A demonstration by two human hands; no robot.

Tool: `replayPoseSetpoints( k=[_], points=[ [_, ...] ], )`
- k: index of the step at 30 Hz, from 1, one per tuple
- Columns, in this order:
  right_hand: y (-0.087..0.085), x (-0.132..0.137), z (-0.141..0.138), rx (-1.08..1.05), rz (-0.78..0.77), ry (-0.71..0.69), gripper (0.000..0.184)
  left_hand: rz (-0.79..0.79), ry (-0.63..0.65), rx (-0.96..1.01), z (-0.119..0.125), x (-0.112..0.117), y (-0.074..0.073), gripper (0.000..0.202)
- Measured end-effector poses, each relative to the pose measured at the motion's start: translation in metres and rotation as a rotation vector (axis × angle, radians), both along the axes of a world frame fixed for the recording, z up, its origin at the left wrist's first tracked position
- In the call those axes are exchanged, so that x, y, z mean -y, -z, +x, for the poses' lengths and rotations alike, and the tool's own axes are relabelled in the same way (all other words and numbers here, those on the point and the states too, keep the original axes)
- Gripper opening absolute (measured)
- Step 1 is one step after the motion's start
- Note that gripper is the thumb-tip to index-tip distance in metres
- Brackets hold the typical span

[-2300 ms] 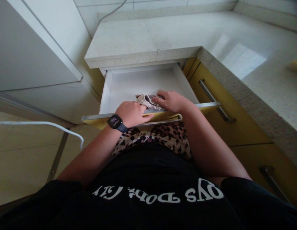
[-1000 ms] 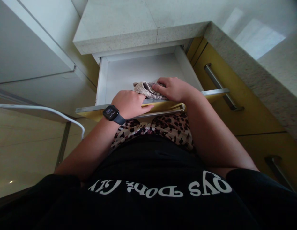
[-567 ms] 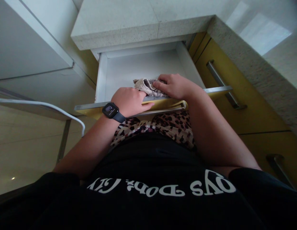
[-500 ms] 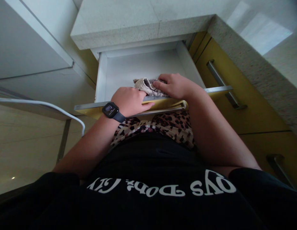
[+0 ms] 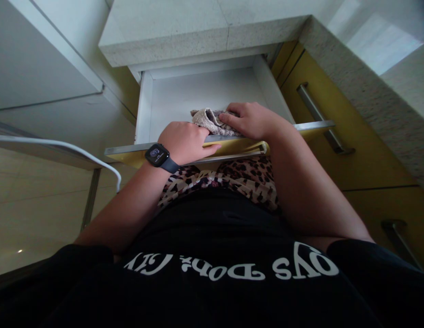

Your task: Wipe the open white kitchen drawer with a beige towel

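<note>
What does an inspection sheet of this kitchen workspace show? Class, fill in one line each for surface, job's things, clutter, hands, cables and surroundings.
Surface: open drawer, white inside, holding one item.
Job's things: crumpled beige cloth lying near the drawer's front edge.
Clutter: nothing seen.
Hands: left hand, with a dark watch on its wrist, curled over the drawer's front edge; right hand pressed flat on the cloth.
Cables: white cable running at the left, apart from the drawer.
Surroundings: speckled countertop above; yellow cabinet fronts with a metal handle at the right; tiled floor at the left.
</note>
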State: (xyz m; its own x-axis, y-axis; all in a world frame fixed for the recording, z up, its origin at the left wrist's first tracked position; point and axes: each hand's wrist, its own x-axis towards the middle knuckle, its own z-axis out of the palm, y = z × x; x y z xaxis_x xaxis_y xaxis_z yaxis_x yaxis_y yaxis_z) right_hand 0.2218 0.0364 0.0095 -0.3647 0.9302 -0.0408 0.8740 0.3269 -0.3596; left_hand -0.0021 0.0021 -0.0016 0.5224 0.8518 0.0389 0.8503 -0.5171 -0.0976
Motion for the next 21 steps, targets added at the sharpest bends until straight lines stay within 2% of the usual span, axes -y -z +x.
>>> replayPoseSetpoints(
  k=[21],
  points=[
    [-0.0010, 0.0010, 0.0006, -0.006, 0.020, -0.009, 0.063, -0.034, -0.034, -0.007, 0.0012, 0.0024, -0.0043, 0.074]
  ],
)
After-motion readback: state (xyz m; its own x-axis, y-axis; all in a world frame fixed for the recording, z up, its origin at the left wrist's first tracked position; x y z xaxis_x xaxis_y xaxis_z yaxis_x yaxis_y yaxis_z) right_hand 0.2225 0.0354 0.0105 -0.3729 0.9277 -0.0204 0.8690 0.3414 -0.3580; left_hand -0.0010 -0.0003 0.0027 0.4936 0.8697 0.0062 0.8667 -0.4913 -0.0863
